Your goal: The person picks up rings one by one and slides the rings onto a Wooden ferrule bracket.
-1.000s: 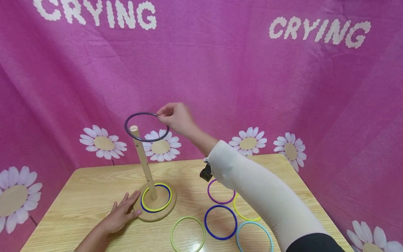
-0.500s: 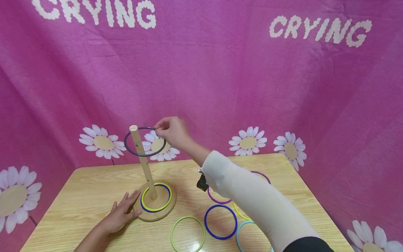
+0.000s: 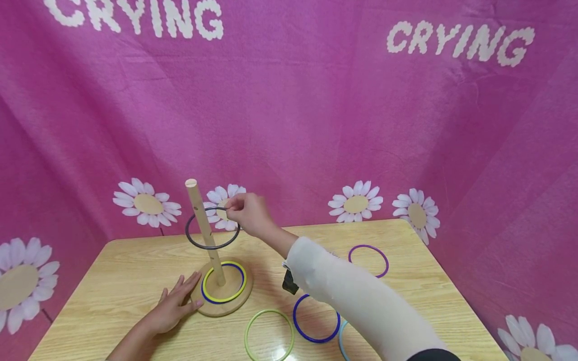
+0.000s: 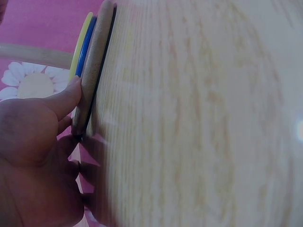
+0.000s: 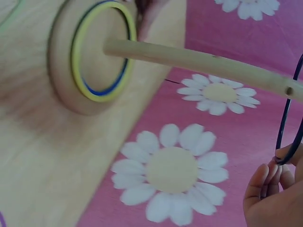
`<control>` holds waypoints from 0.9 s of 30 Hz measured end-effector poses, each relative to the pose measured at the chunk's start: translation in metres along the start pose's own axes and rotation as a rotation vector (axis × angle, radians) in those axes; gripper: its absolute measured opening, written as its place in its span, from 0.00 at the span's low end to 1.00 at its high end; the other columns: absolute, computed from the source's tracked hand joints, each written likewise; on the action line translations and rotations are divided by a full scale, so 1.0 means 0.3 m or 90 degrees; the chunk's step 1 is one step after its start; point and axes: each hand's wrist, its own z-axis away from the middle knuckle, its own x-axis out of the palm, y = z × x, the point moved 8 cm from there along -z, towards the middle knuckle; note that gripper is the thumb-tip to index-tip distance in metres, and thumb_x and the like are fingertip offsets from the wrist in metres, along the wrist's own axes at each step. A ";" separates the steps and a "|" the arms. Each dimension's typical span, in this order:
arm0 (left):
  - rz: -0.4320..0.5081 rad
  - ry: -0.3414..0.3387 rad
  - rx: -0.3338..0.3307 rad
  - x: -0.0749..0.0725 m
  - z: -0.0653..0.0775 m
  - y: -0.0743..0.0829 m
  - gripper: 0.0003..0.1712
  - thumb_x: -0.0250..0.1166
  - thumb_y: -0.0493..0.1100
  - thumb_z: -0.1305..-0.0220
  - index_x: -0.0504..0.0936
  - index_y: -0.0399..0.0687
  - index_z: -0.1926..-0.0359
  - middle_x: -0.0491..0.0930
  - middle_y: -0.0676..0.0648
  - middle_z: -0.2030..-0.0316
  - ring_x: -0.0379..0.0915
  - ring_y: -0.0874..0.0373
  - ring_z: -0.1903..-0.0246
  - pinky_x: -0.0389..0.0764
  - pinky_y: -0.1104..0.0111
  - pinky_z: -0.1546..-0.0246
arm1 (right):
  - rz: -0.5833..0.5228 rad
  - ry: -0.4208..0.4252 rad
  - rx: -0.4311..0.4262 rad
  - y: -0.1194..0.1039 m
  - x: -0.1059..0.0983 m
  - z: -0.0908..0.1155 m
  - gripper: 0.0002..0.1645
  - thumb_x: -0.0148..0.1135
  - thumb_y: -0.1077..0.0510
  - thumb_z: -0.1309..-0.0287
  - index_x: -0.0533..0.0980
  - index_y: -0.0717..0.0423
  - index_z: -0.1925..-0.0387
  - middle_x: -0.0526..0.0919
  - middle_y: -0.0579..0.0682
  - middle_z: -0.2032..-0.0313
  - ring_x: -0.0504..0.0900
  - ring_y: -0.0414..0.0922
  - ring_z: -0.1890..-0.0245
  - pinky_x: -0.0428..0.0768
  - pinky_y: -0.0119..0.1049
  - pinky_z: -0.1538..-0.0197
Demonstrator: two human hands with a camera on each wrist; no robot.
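Note:
My right hand (image 3: 251,214) pinches the right side of a dark grey ring (image 3: 212,247) between thumb and fingertips. That ring encircles the upright wooden peg (image 3: 203,218) partway down, above the base. Around the foot of the peg, a yellow ring (image 3: 244,288) lies over a blue ring (image 5: 105,91) on the round wooden base (image 3: 246,299). At the base's left edge my left hand (image 3: 170,312) rests with fingers spread. In the left wrist view its thumb (image 4: 71,97) touches the edge of the base.
On the table (image 3: 135,265) lie a lime green ring (image 3: 246,335), a dark blue ring (image 3: 338,327), a light blue ring (image 3: 341,346) and a purple ring (image 3: 387,263). My right sleeve (image 3: 356,296) covers part of them. A pink cloth with daisies (image 3: 147,204) hangs behind.
My right hand has lowered the dark grey ring from above the peg's top to partway down around it. The left hand has stayed against the base.

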 end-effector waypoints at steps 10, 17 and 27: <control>-0.001 -0.002 -0.002 0.001 -0.003 -0.006 0.45 0.67 0.49 0.30 0.59 0.34 0.22 0.54 0.29 0.23 0.32 0.21 0.24 0.26 0.21 0.37 | 0.017 -0.005 0.024 0.133 0.093 0.075 0.05 0.68 0.70 0.45 0.86 0.60 0.68 0.82 0.41 0.77 0.73 0.29 0.75 0.71 0.21 0.69; -0.005 -0.004 -0.004 0.002 -0.003 -0.007 0.45 0.66 0.50 0.29 0.58 0.35 0.22 0.53 0.30 0.23 0.31 0.21 0.24 0.25 0.22 0.37 | 0.011 -0.001 0.061 0.227 0.153 0.124 0.05 0.67 0.71 0.46 0.85 0.60 0.69 0.79 0.39 0.79 0.71 0.30 0.75 0.71 0.22 0.68; -0.006 -0.008 -0.006 0.000 0.001 -0.007 0.44 0.66 0.50 0.29 0.58 0.33 0.22 0.53 0.29 0.23 0.32 0.21 0.24 0.26 0.22 0.36 | 0.047 0.003 0.135 0.345 0.231 0.202 0.07 0.68 0.70 0.48 0.86 0.55 0.73 0.78 0.38 0.81 0.71 0.31 0.74 0.73 0.23 0.65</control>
